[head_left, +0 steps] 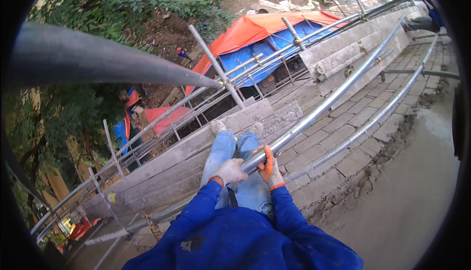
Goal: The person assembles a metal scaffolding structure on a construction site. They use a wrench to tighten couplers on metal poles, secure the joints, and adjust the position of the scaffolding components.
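A long shiny scaffold pipe runs from my lap up toward the far right. My right hand, in a white glove with an orange coated side, is closed around its near part. Beside it, my left hand, in a pale glove with an orange cuff, closes on the pipe's near end; its fingers are partly hidden. The pipe passes above my jeans-clad legs. My shoes rest on dusty scaffold planks.
A brick wall with a second pipe and a grey plastered surface lie to the right. A dark pole crosses at left. Scaffold rails edge a drop, with an orange-and-blue tarp shelter below. Another person is at far right.
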### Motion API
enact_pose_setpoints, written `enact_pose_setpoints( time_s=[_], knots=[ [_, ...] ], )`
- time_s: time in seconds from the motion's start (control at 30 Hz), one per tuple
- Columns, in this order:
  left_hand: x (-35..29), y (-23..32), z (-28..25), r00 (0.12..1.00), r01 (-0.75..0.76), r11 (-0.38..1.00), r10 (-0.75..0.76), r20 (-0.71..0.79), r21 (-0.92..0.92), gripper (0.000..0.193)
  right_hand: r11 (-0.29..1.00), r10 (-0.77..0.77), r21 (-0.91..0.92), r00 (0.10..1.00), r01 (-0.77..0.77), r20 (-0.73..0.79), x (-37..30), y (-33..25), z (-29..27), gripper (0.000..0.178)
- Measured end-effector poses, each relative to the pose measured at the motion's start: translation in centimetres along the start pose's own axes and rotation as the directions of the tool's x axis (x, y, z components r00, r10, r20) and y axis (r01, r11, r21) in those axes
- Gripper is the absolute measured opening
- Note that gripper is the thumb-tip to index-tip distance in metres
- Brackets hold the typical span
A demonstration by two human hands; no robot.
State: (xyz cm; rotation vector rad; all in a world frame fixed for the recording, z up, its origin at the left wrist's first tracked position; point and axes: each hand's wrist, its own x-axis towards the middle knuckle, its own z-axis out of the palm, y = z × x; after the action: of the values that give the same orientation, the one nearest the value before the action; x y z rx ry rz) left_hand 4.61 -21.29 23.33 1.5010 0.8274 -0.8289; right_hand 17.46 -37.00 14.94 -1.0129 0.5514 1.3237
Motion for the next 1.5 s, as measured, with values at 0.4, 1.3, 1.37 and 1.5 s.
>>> enact_pose_setpoints(
  time_s=[0.4, 1.3, 1.37, 1.5],
  knots=[
    [-9.7, -5.7, 0.0, 0.982, 0.07, 0.983, -0.039, -0.183, 0.169, 0.048, 0.998, 0.032, -0.044, 0.952, -0.047, -0.305, 1.5, -10.0, -9.5, 0.051],
    [-13.9, -15.7, -1.9, 0.995, 0.037, 0.745, -0.093, -0.048, -0.666, 0.058, 0.938, -0.256, 0.197, 0.953, 0.285, -0.16, 2.8, -7.0, -0.5, 0.047],
    [-9.1, -8.7, -1.7, 0.999, 0.052, 0.7, -0.046, 0.027, -0.712, 0.067, 0.955, -0.218, 0.167, 0.963, 0.244, -0.162, 1.2, -2.8, 0.8, 0.048],
    [-0.4, 0.7, 1.9, 0.951, 0.225, 0.866, -0.095, 0.295, -0.447, 0.049, 0.991, -0.131, -0.055, 0.972, 0.122, -0.197, -0.8, 1.0, 0.9, 0.051]
  ],
)
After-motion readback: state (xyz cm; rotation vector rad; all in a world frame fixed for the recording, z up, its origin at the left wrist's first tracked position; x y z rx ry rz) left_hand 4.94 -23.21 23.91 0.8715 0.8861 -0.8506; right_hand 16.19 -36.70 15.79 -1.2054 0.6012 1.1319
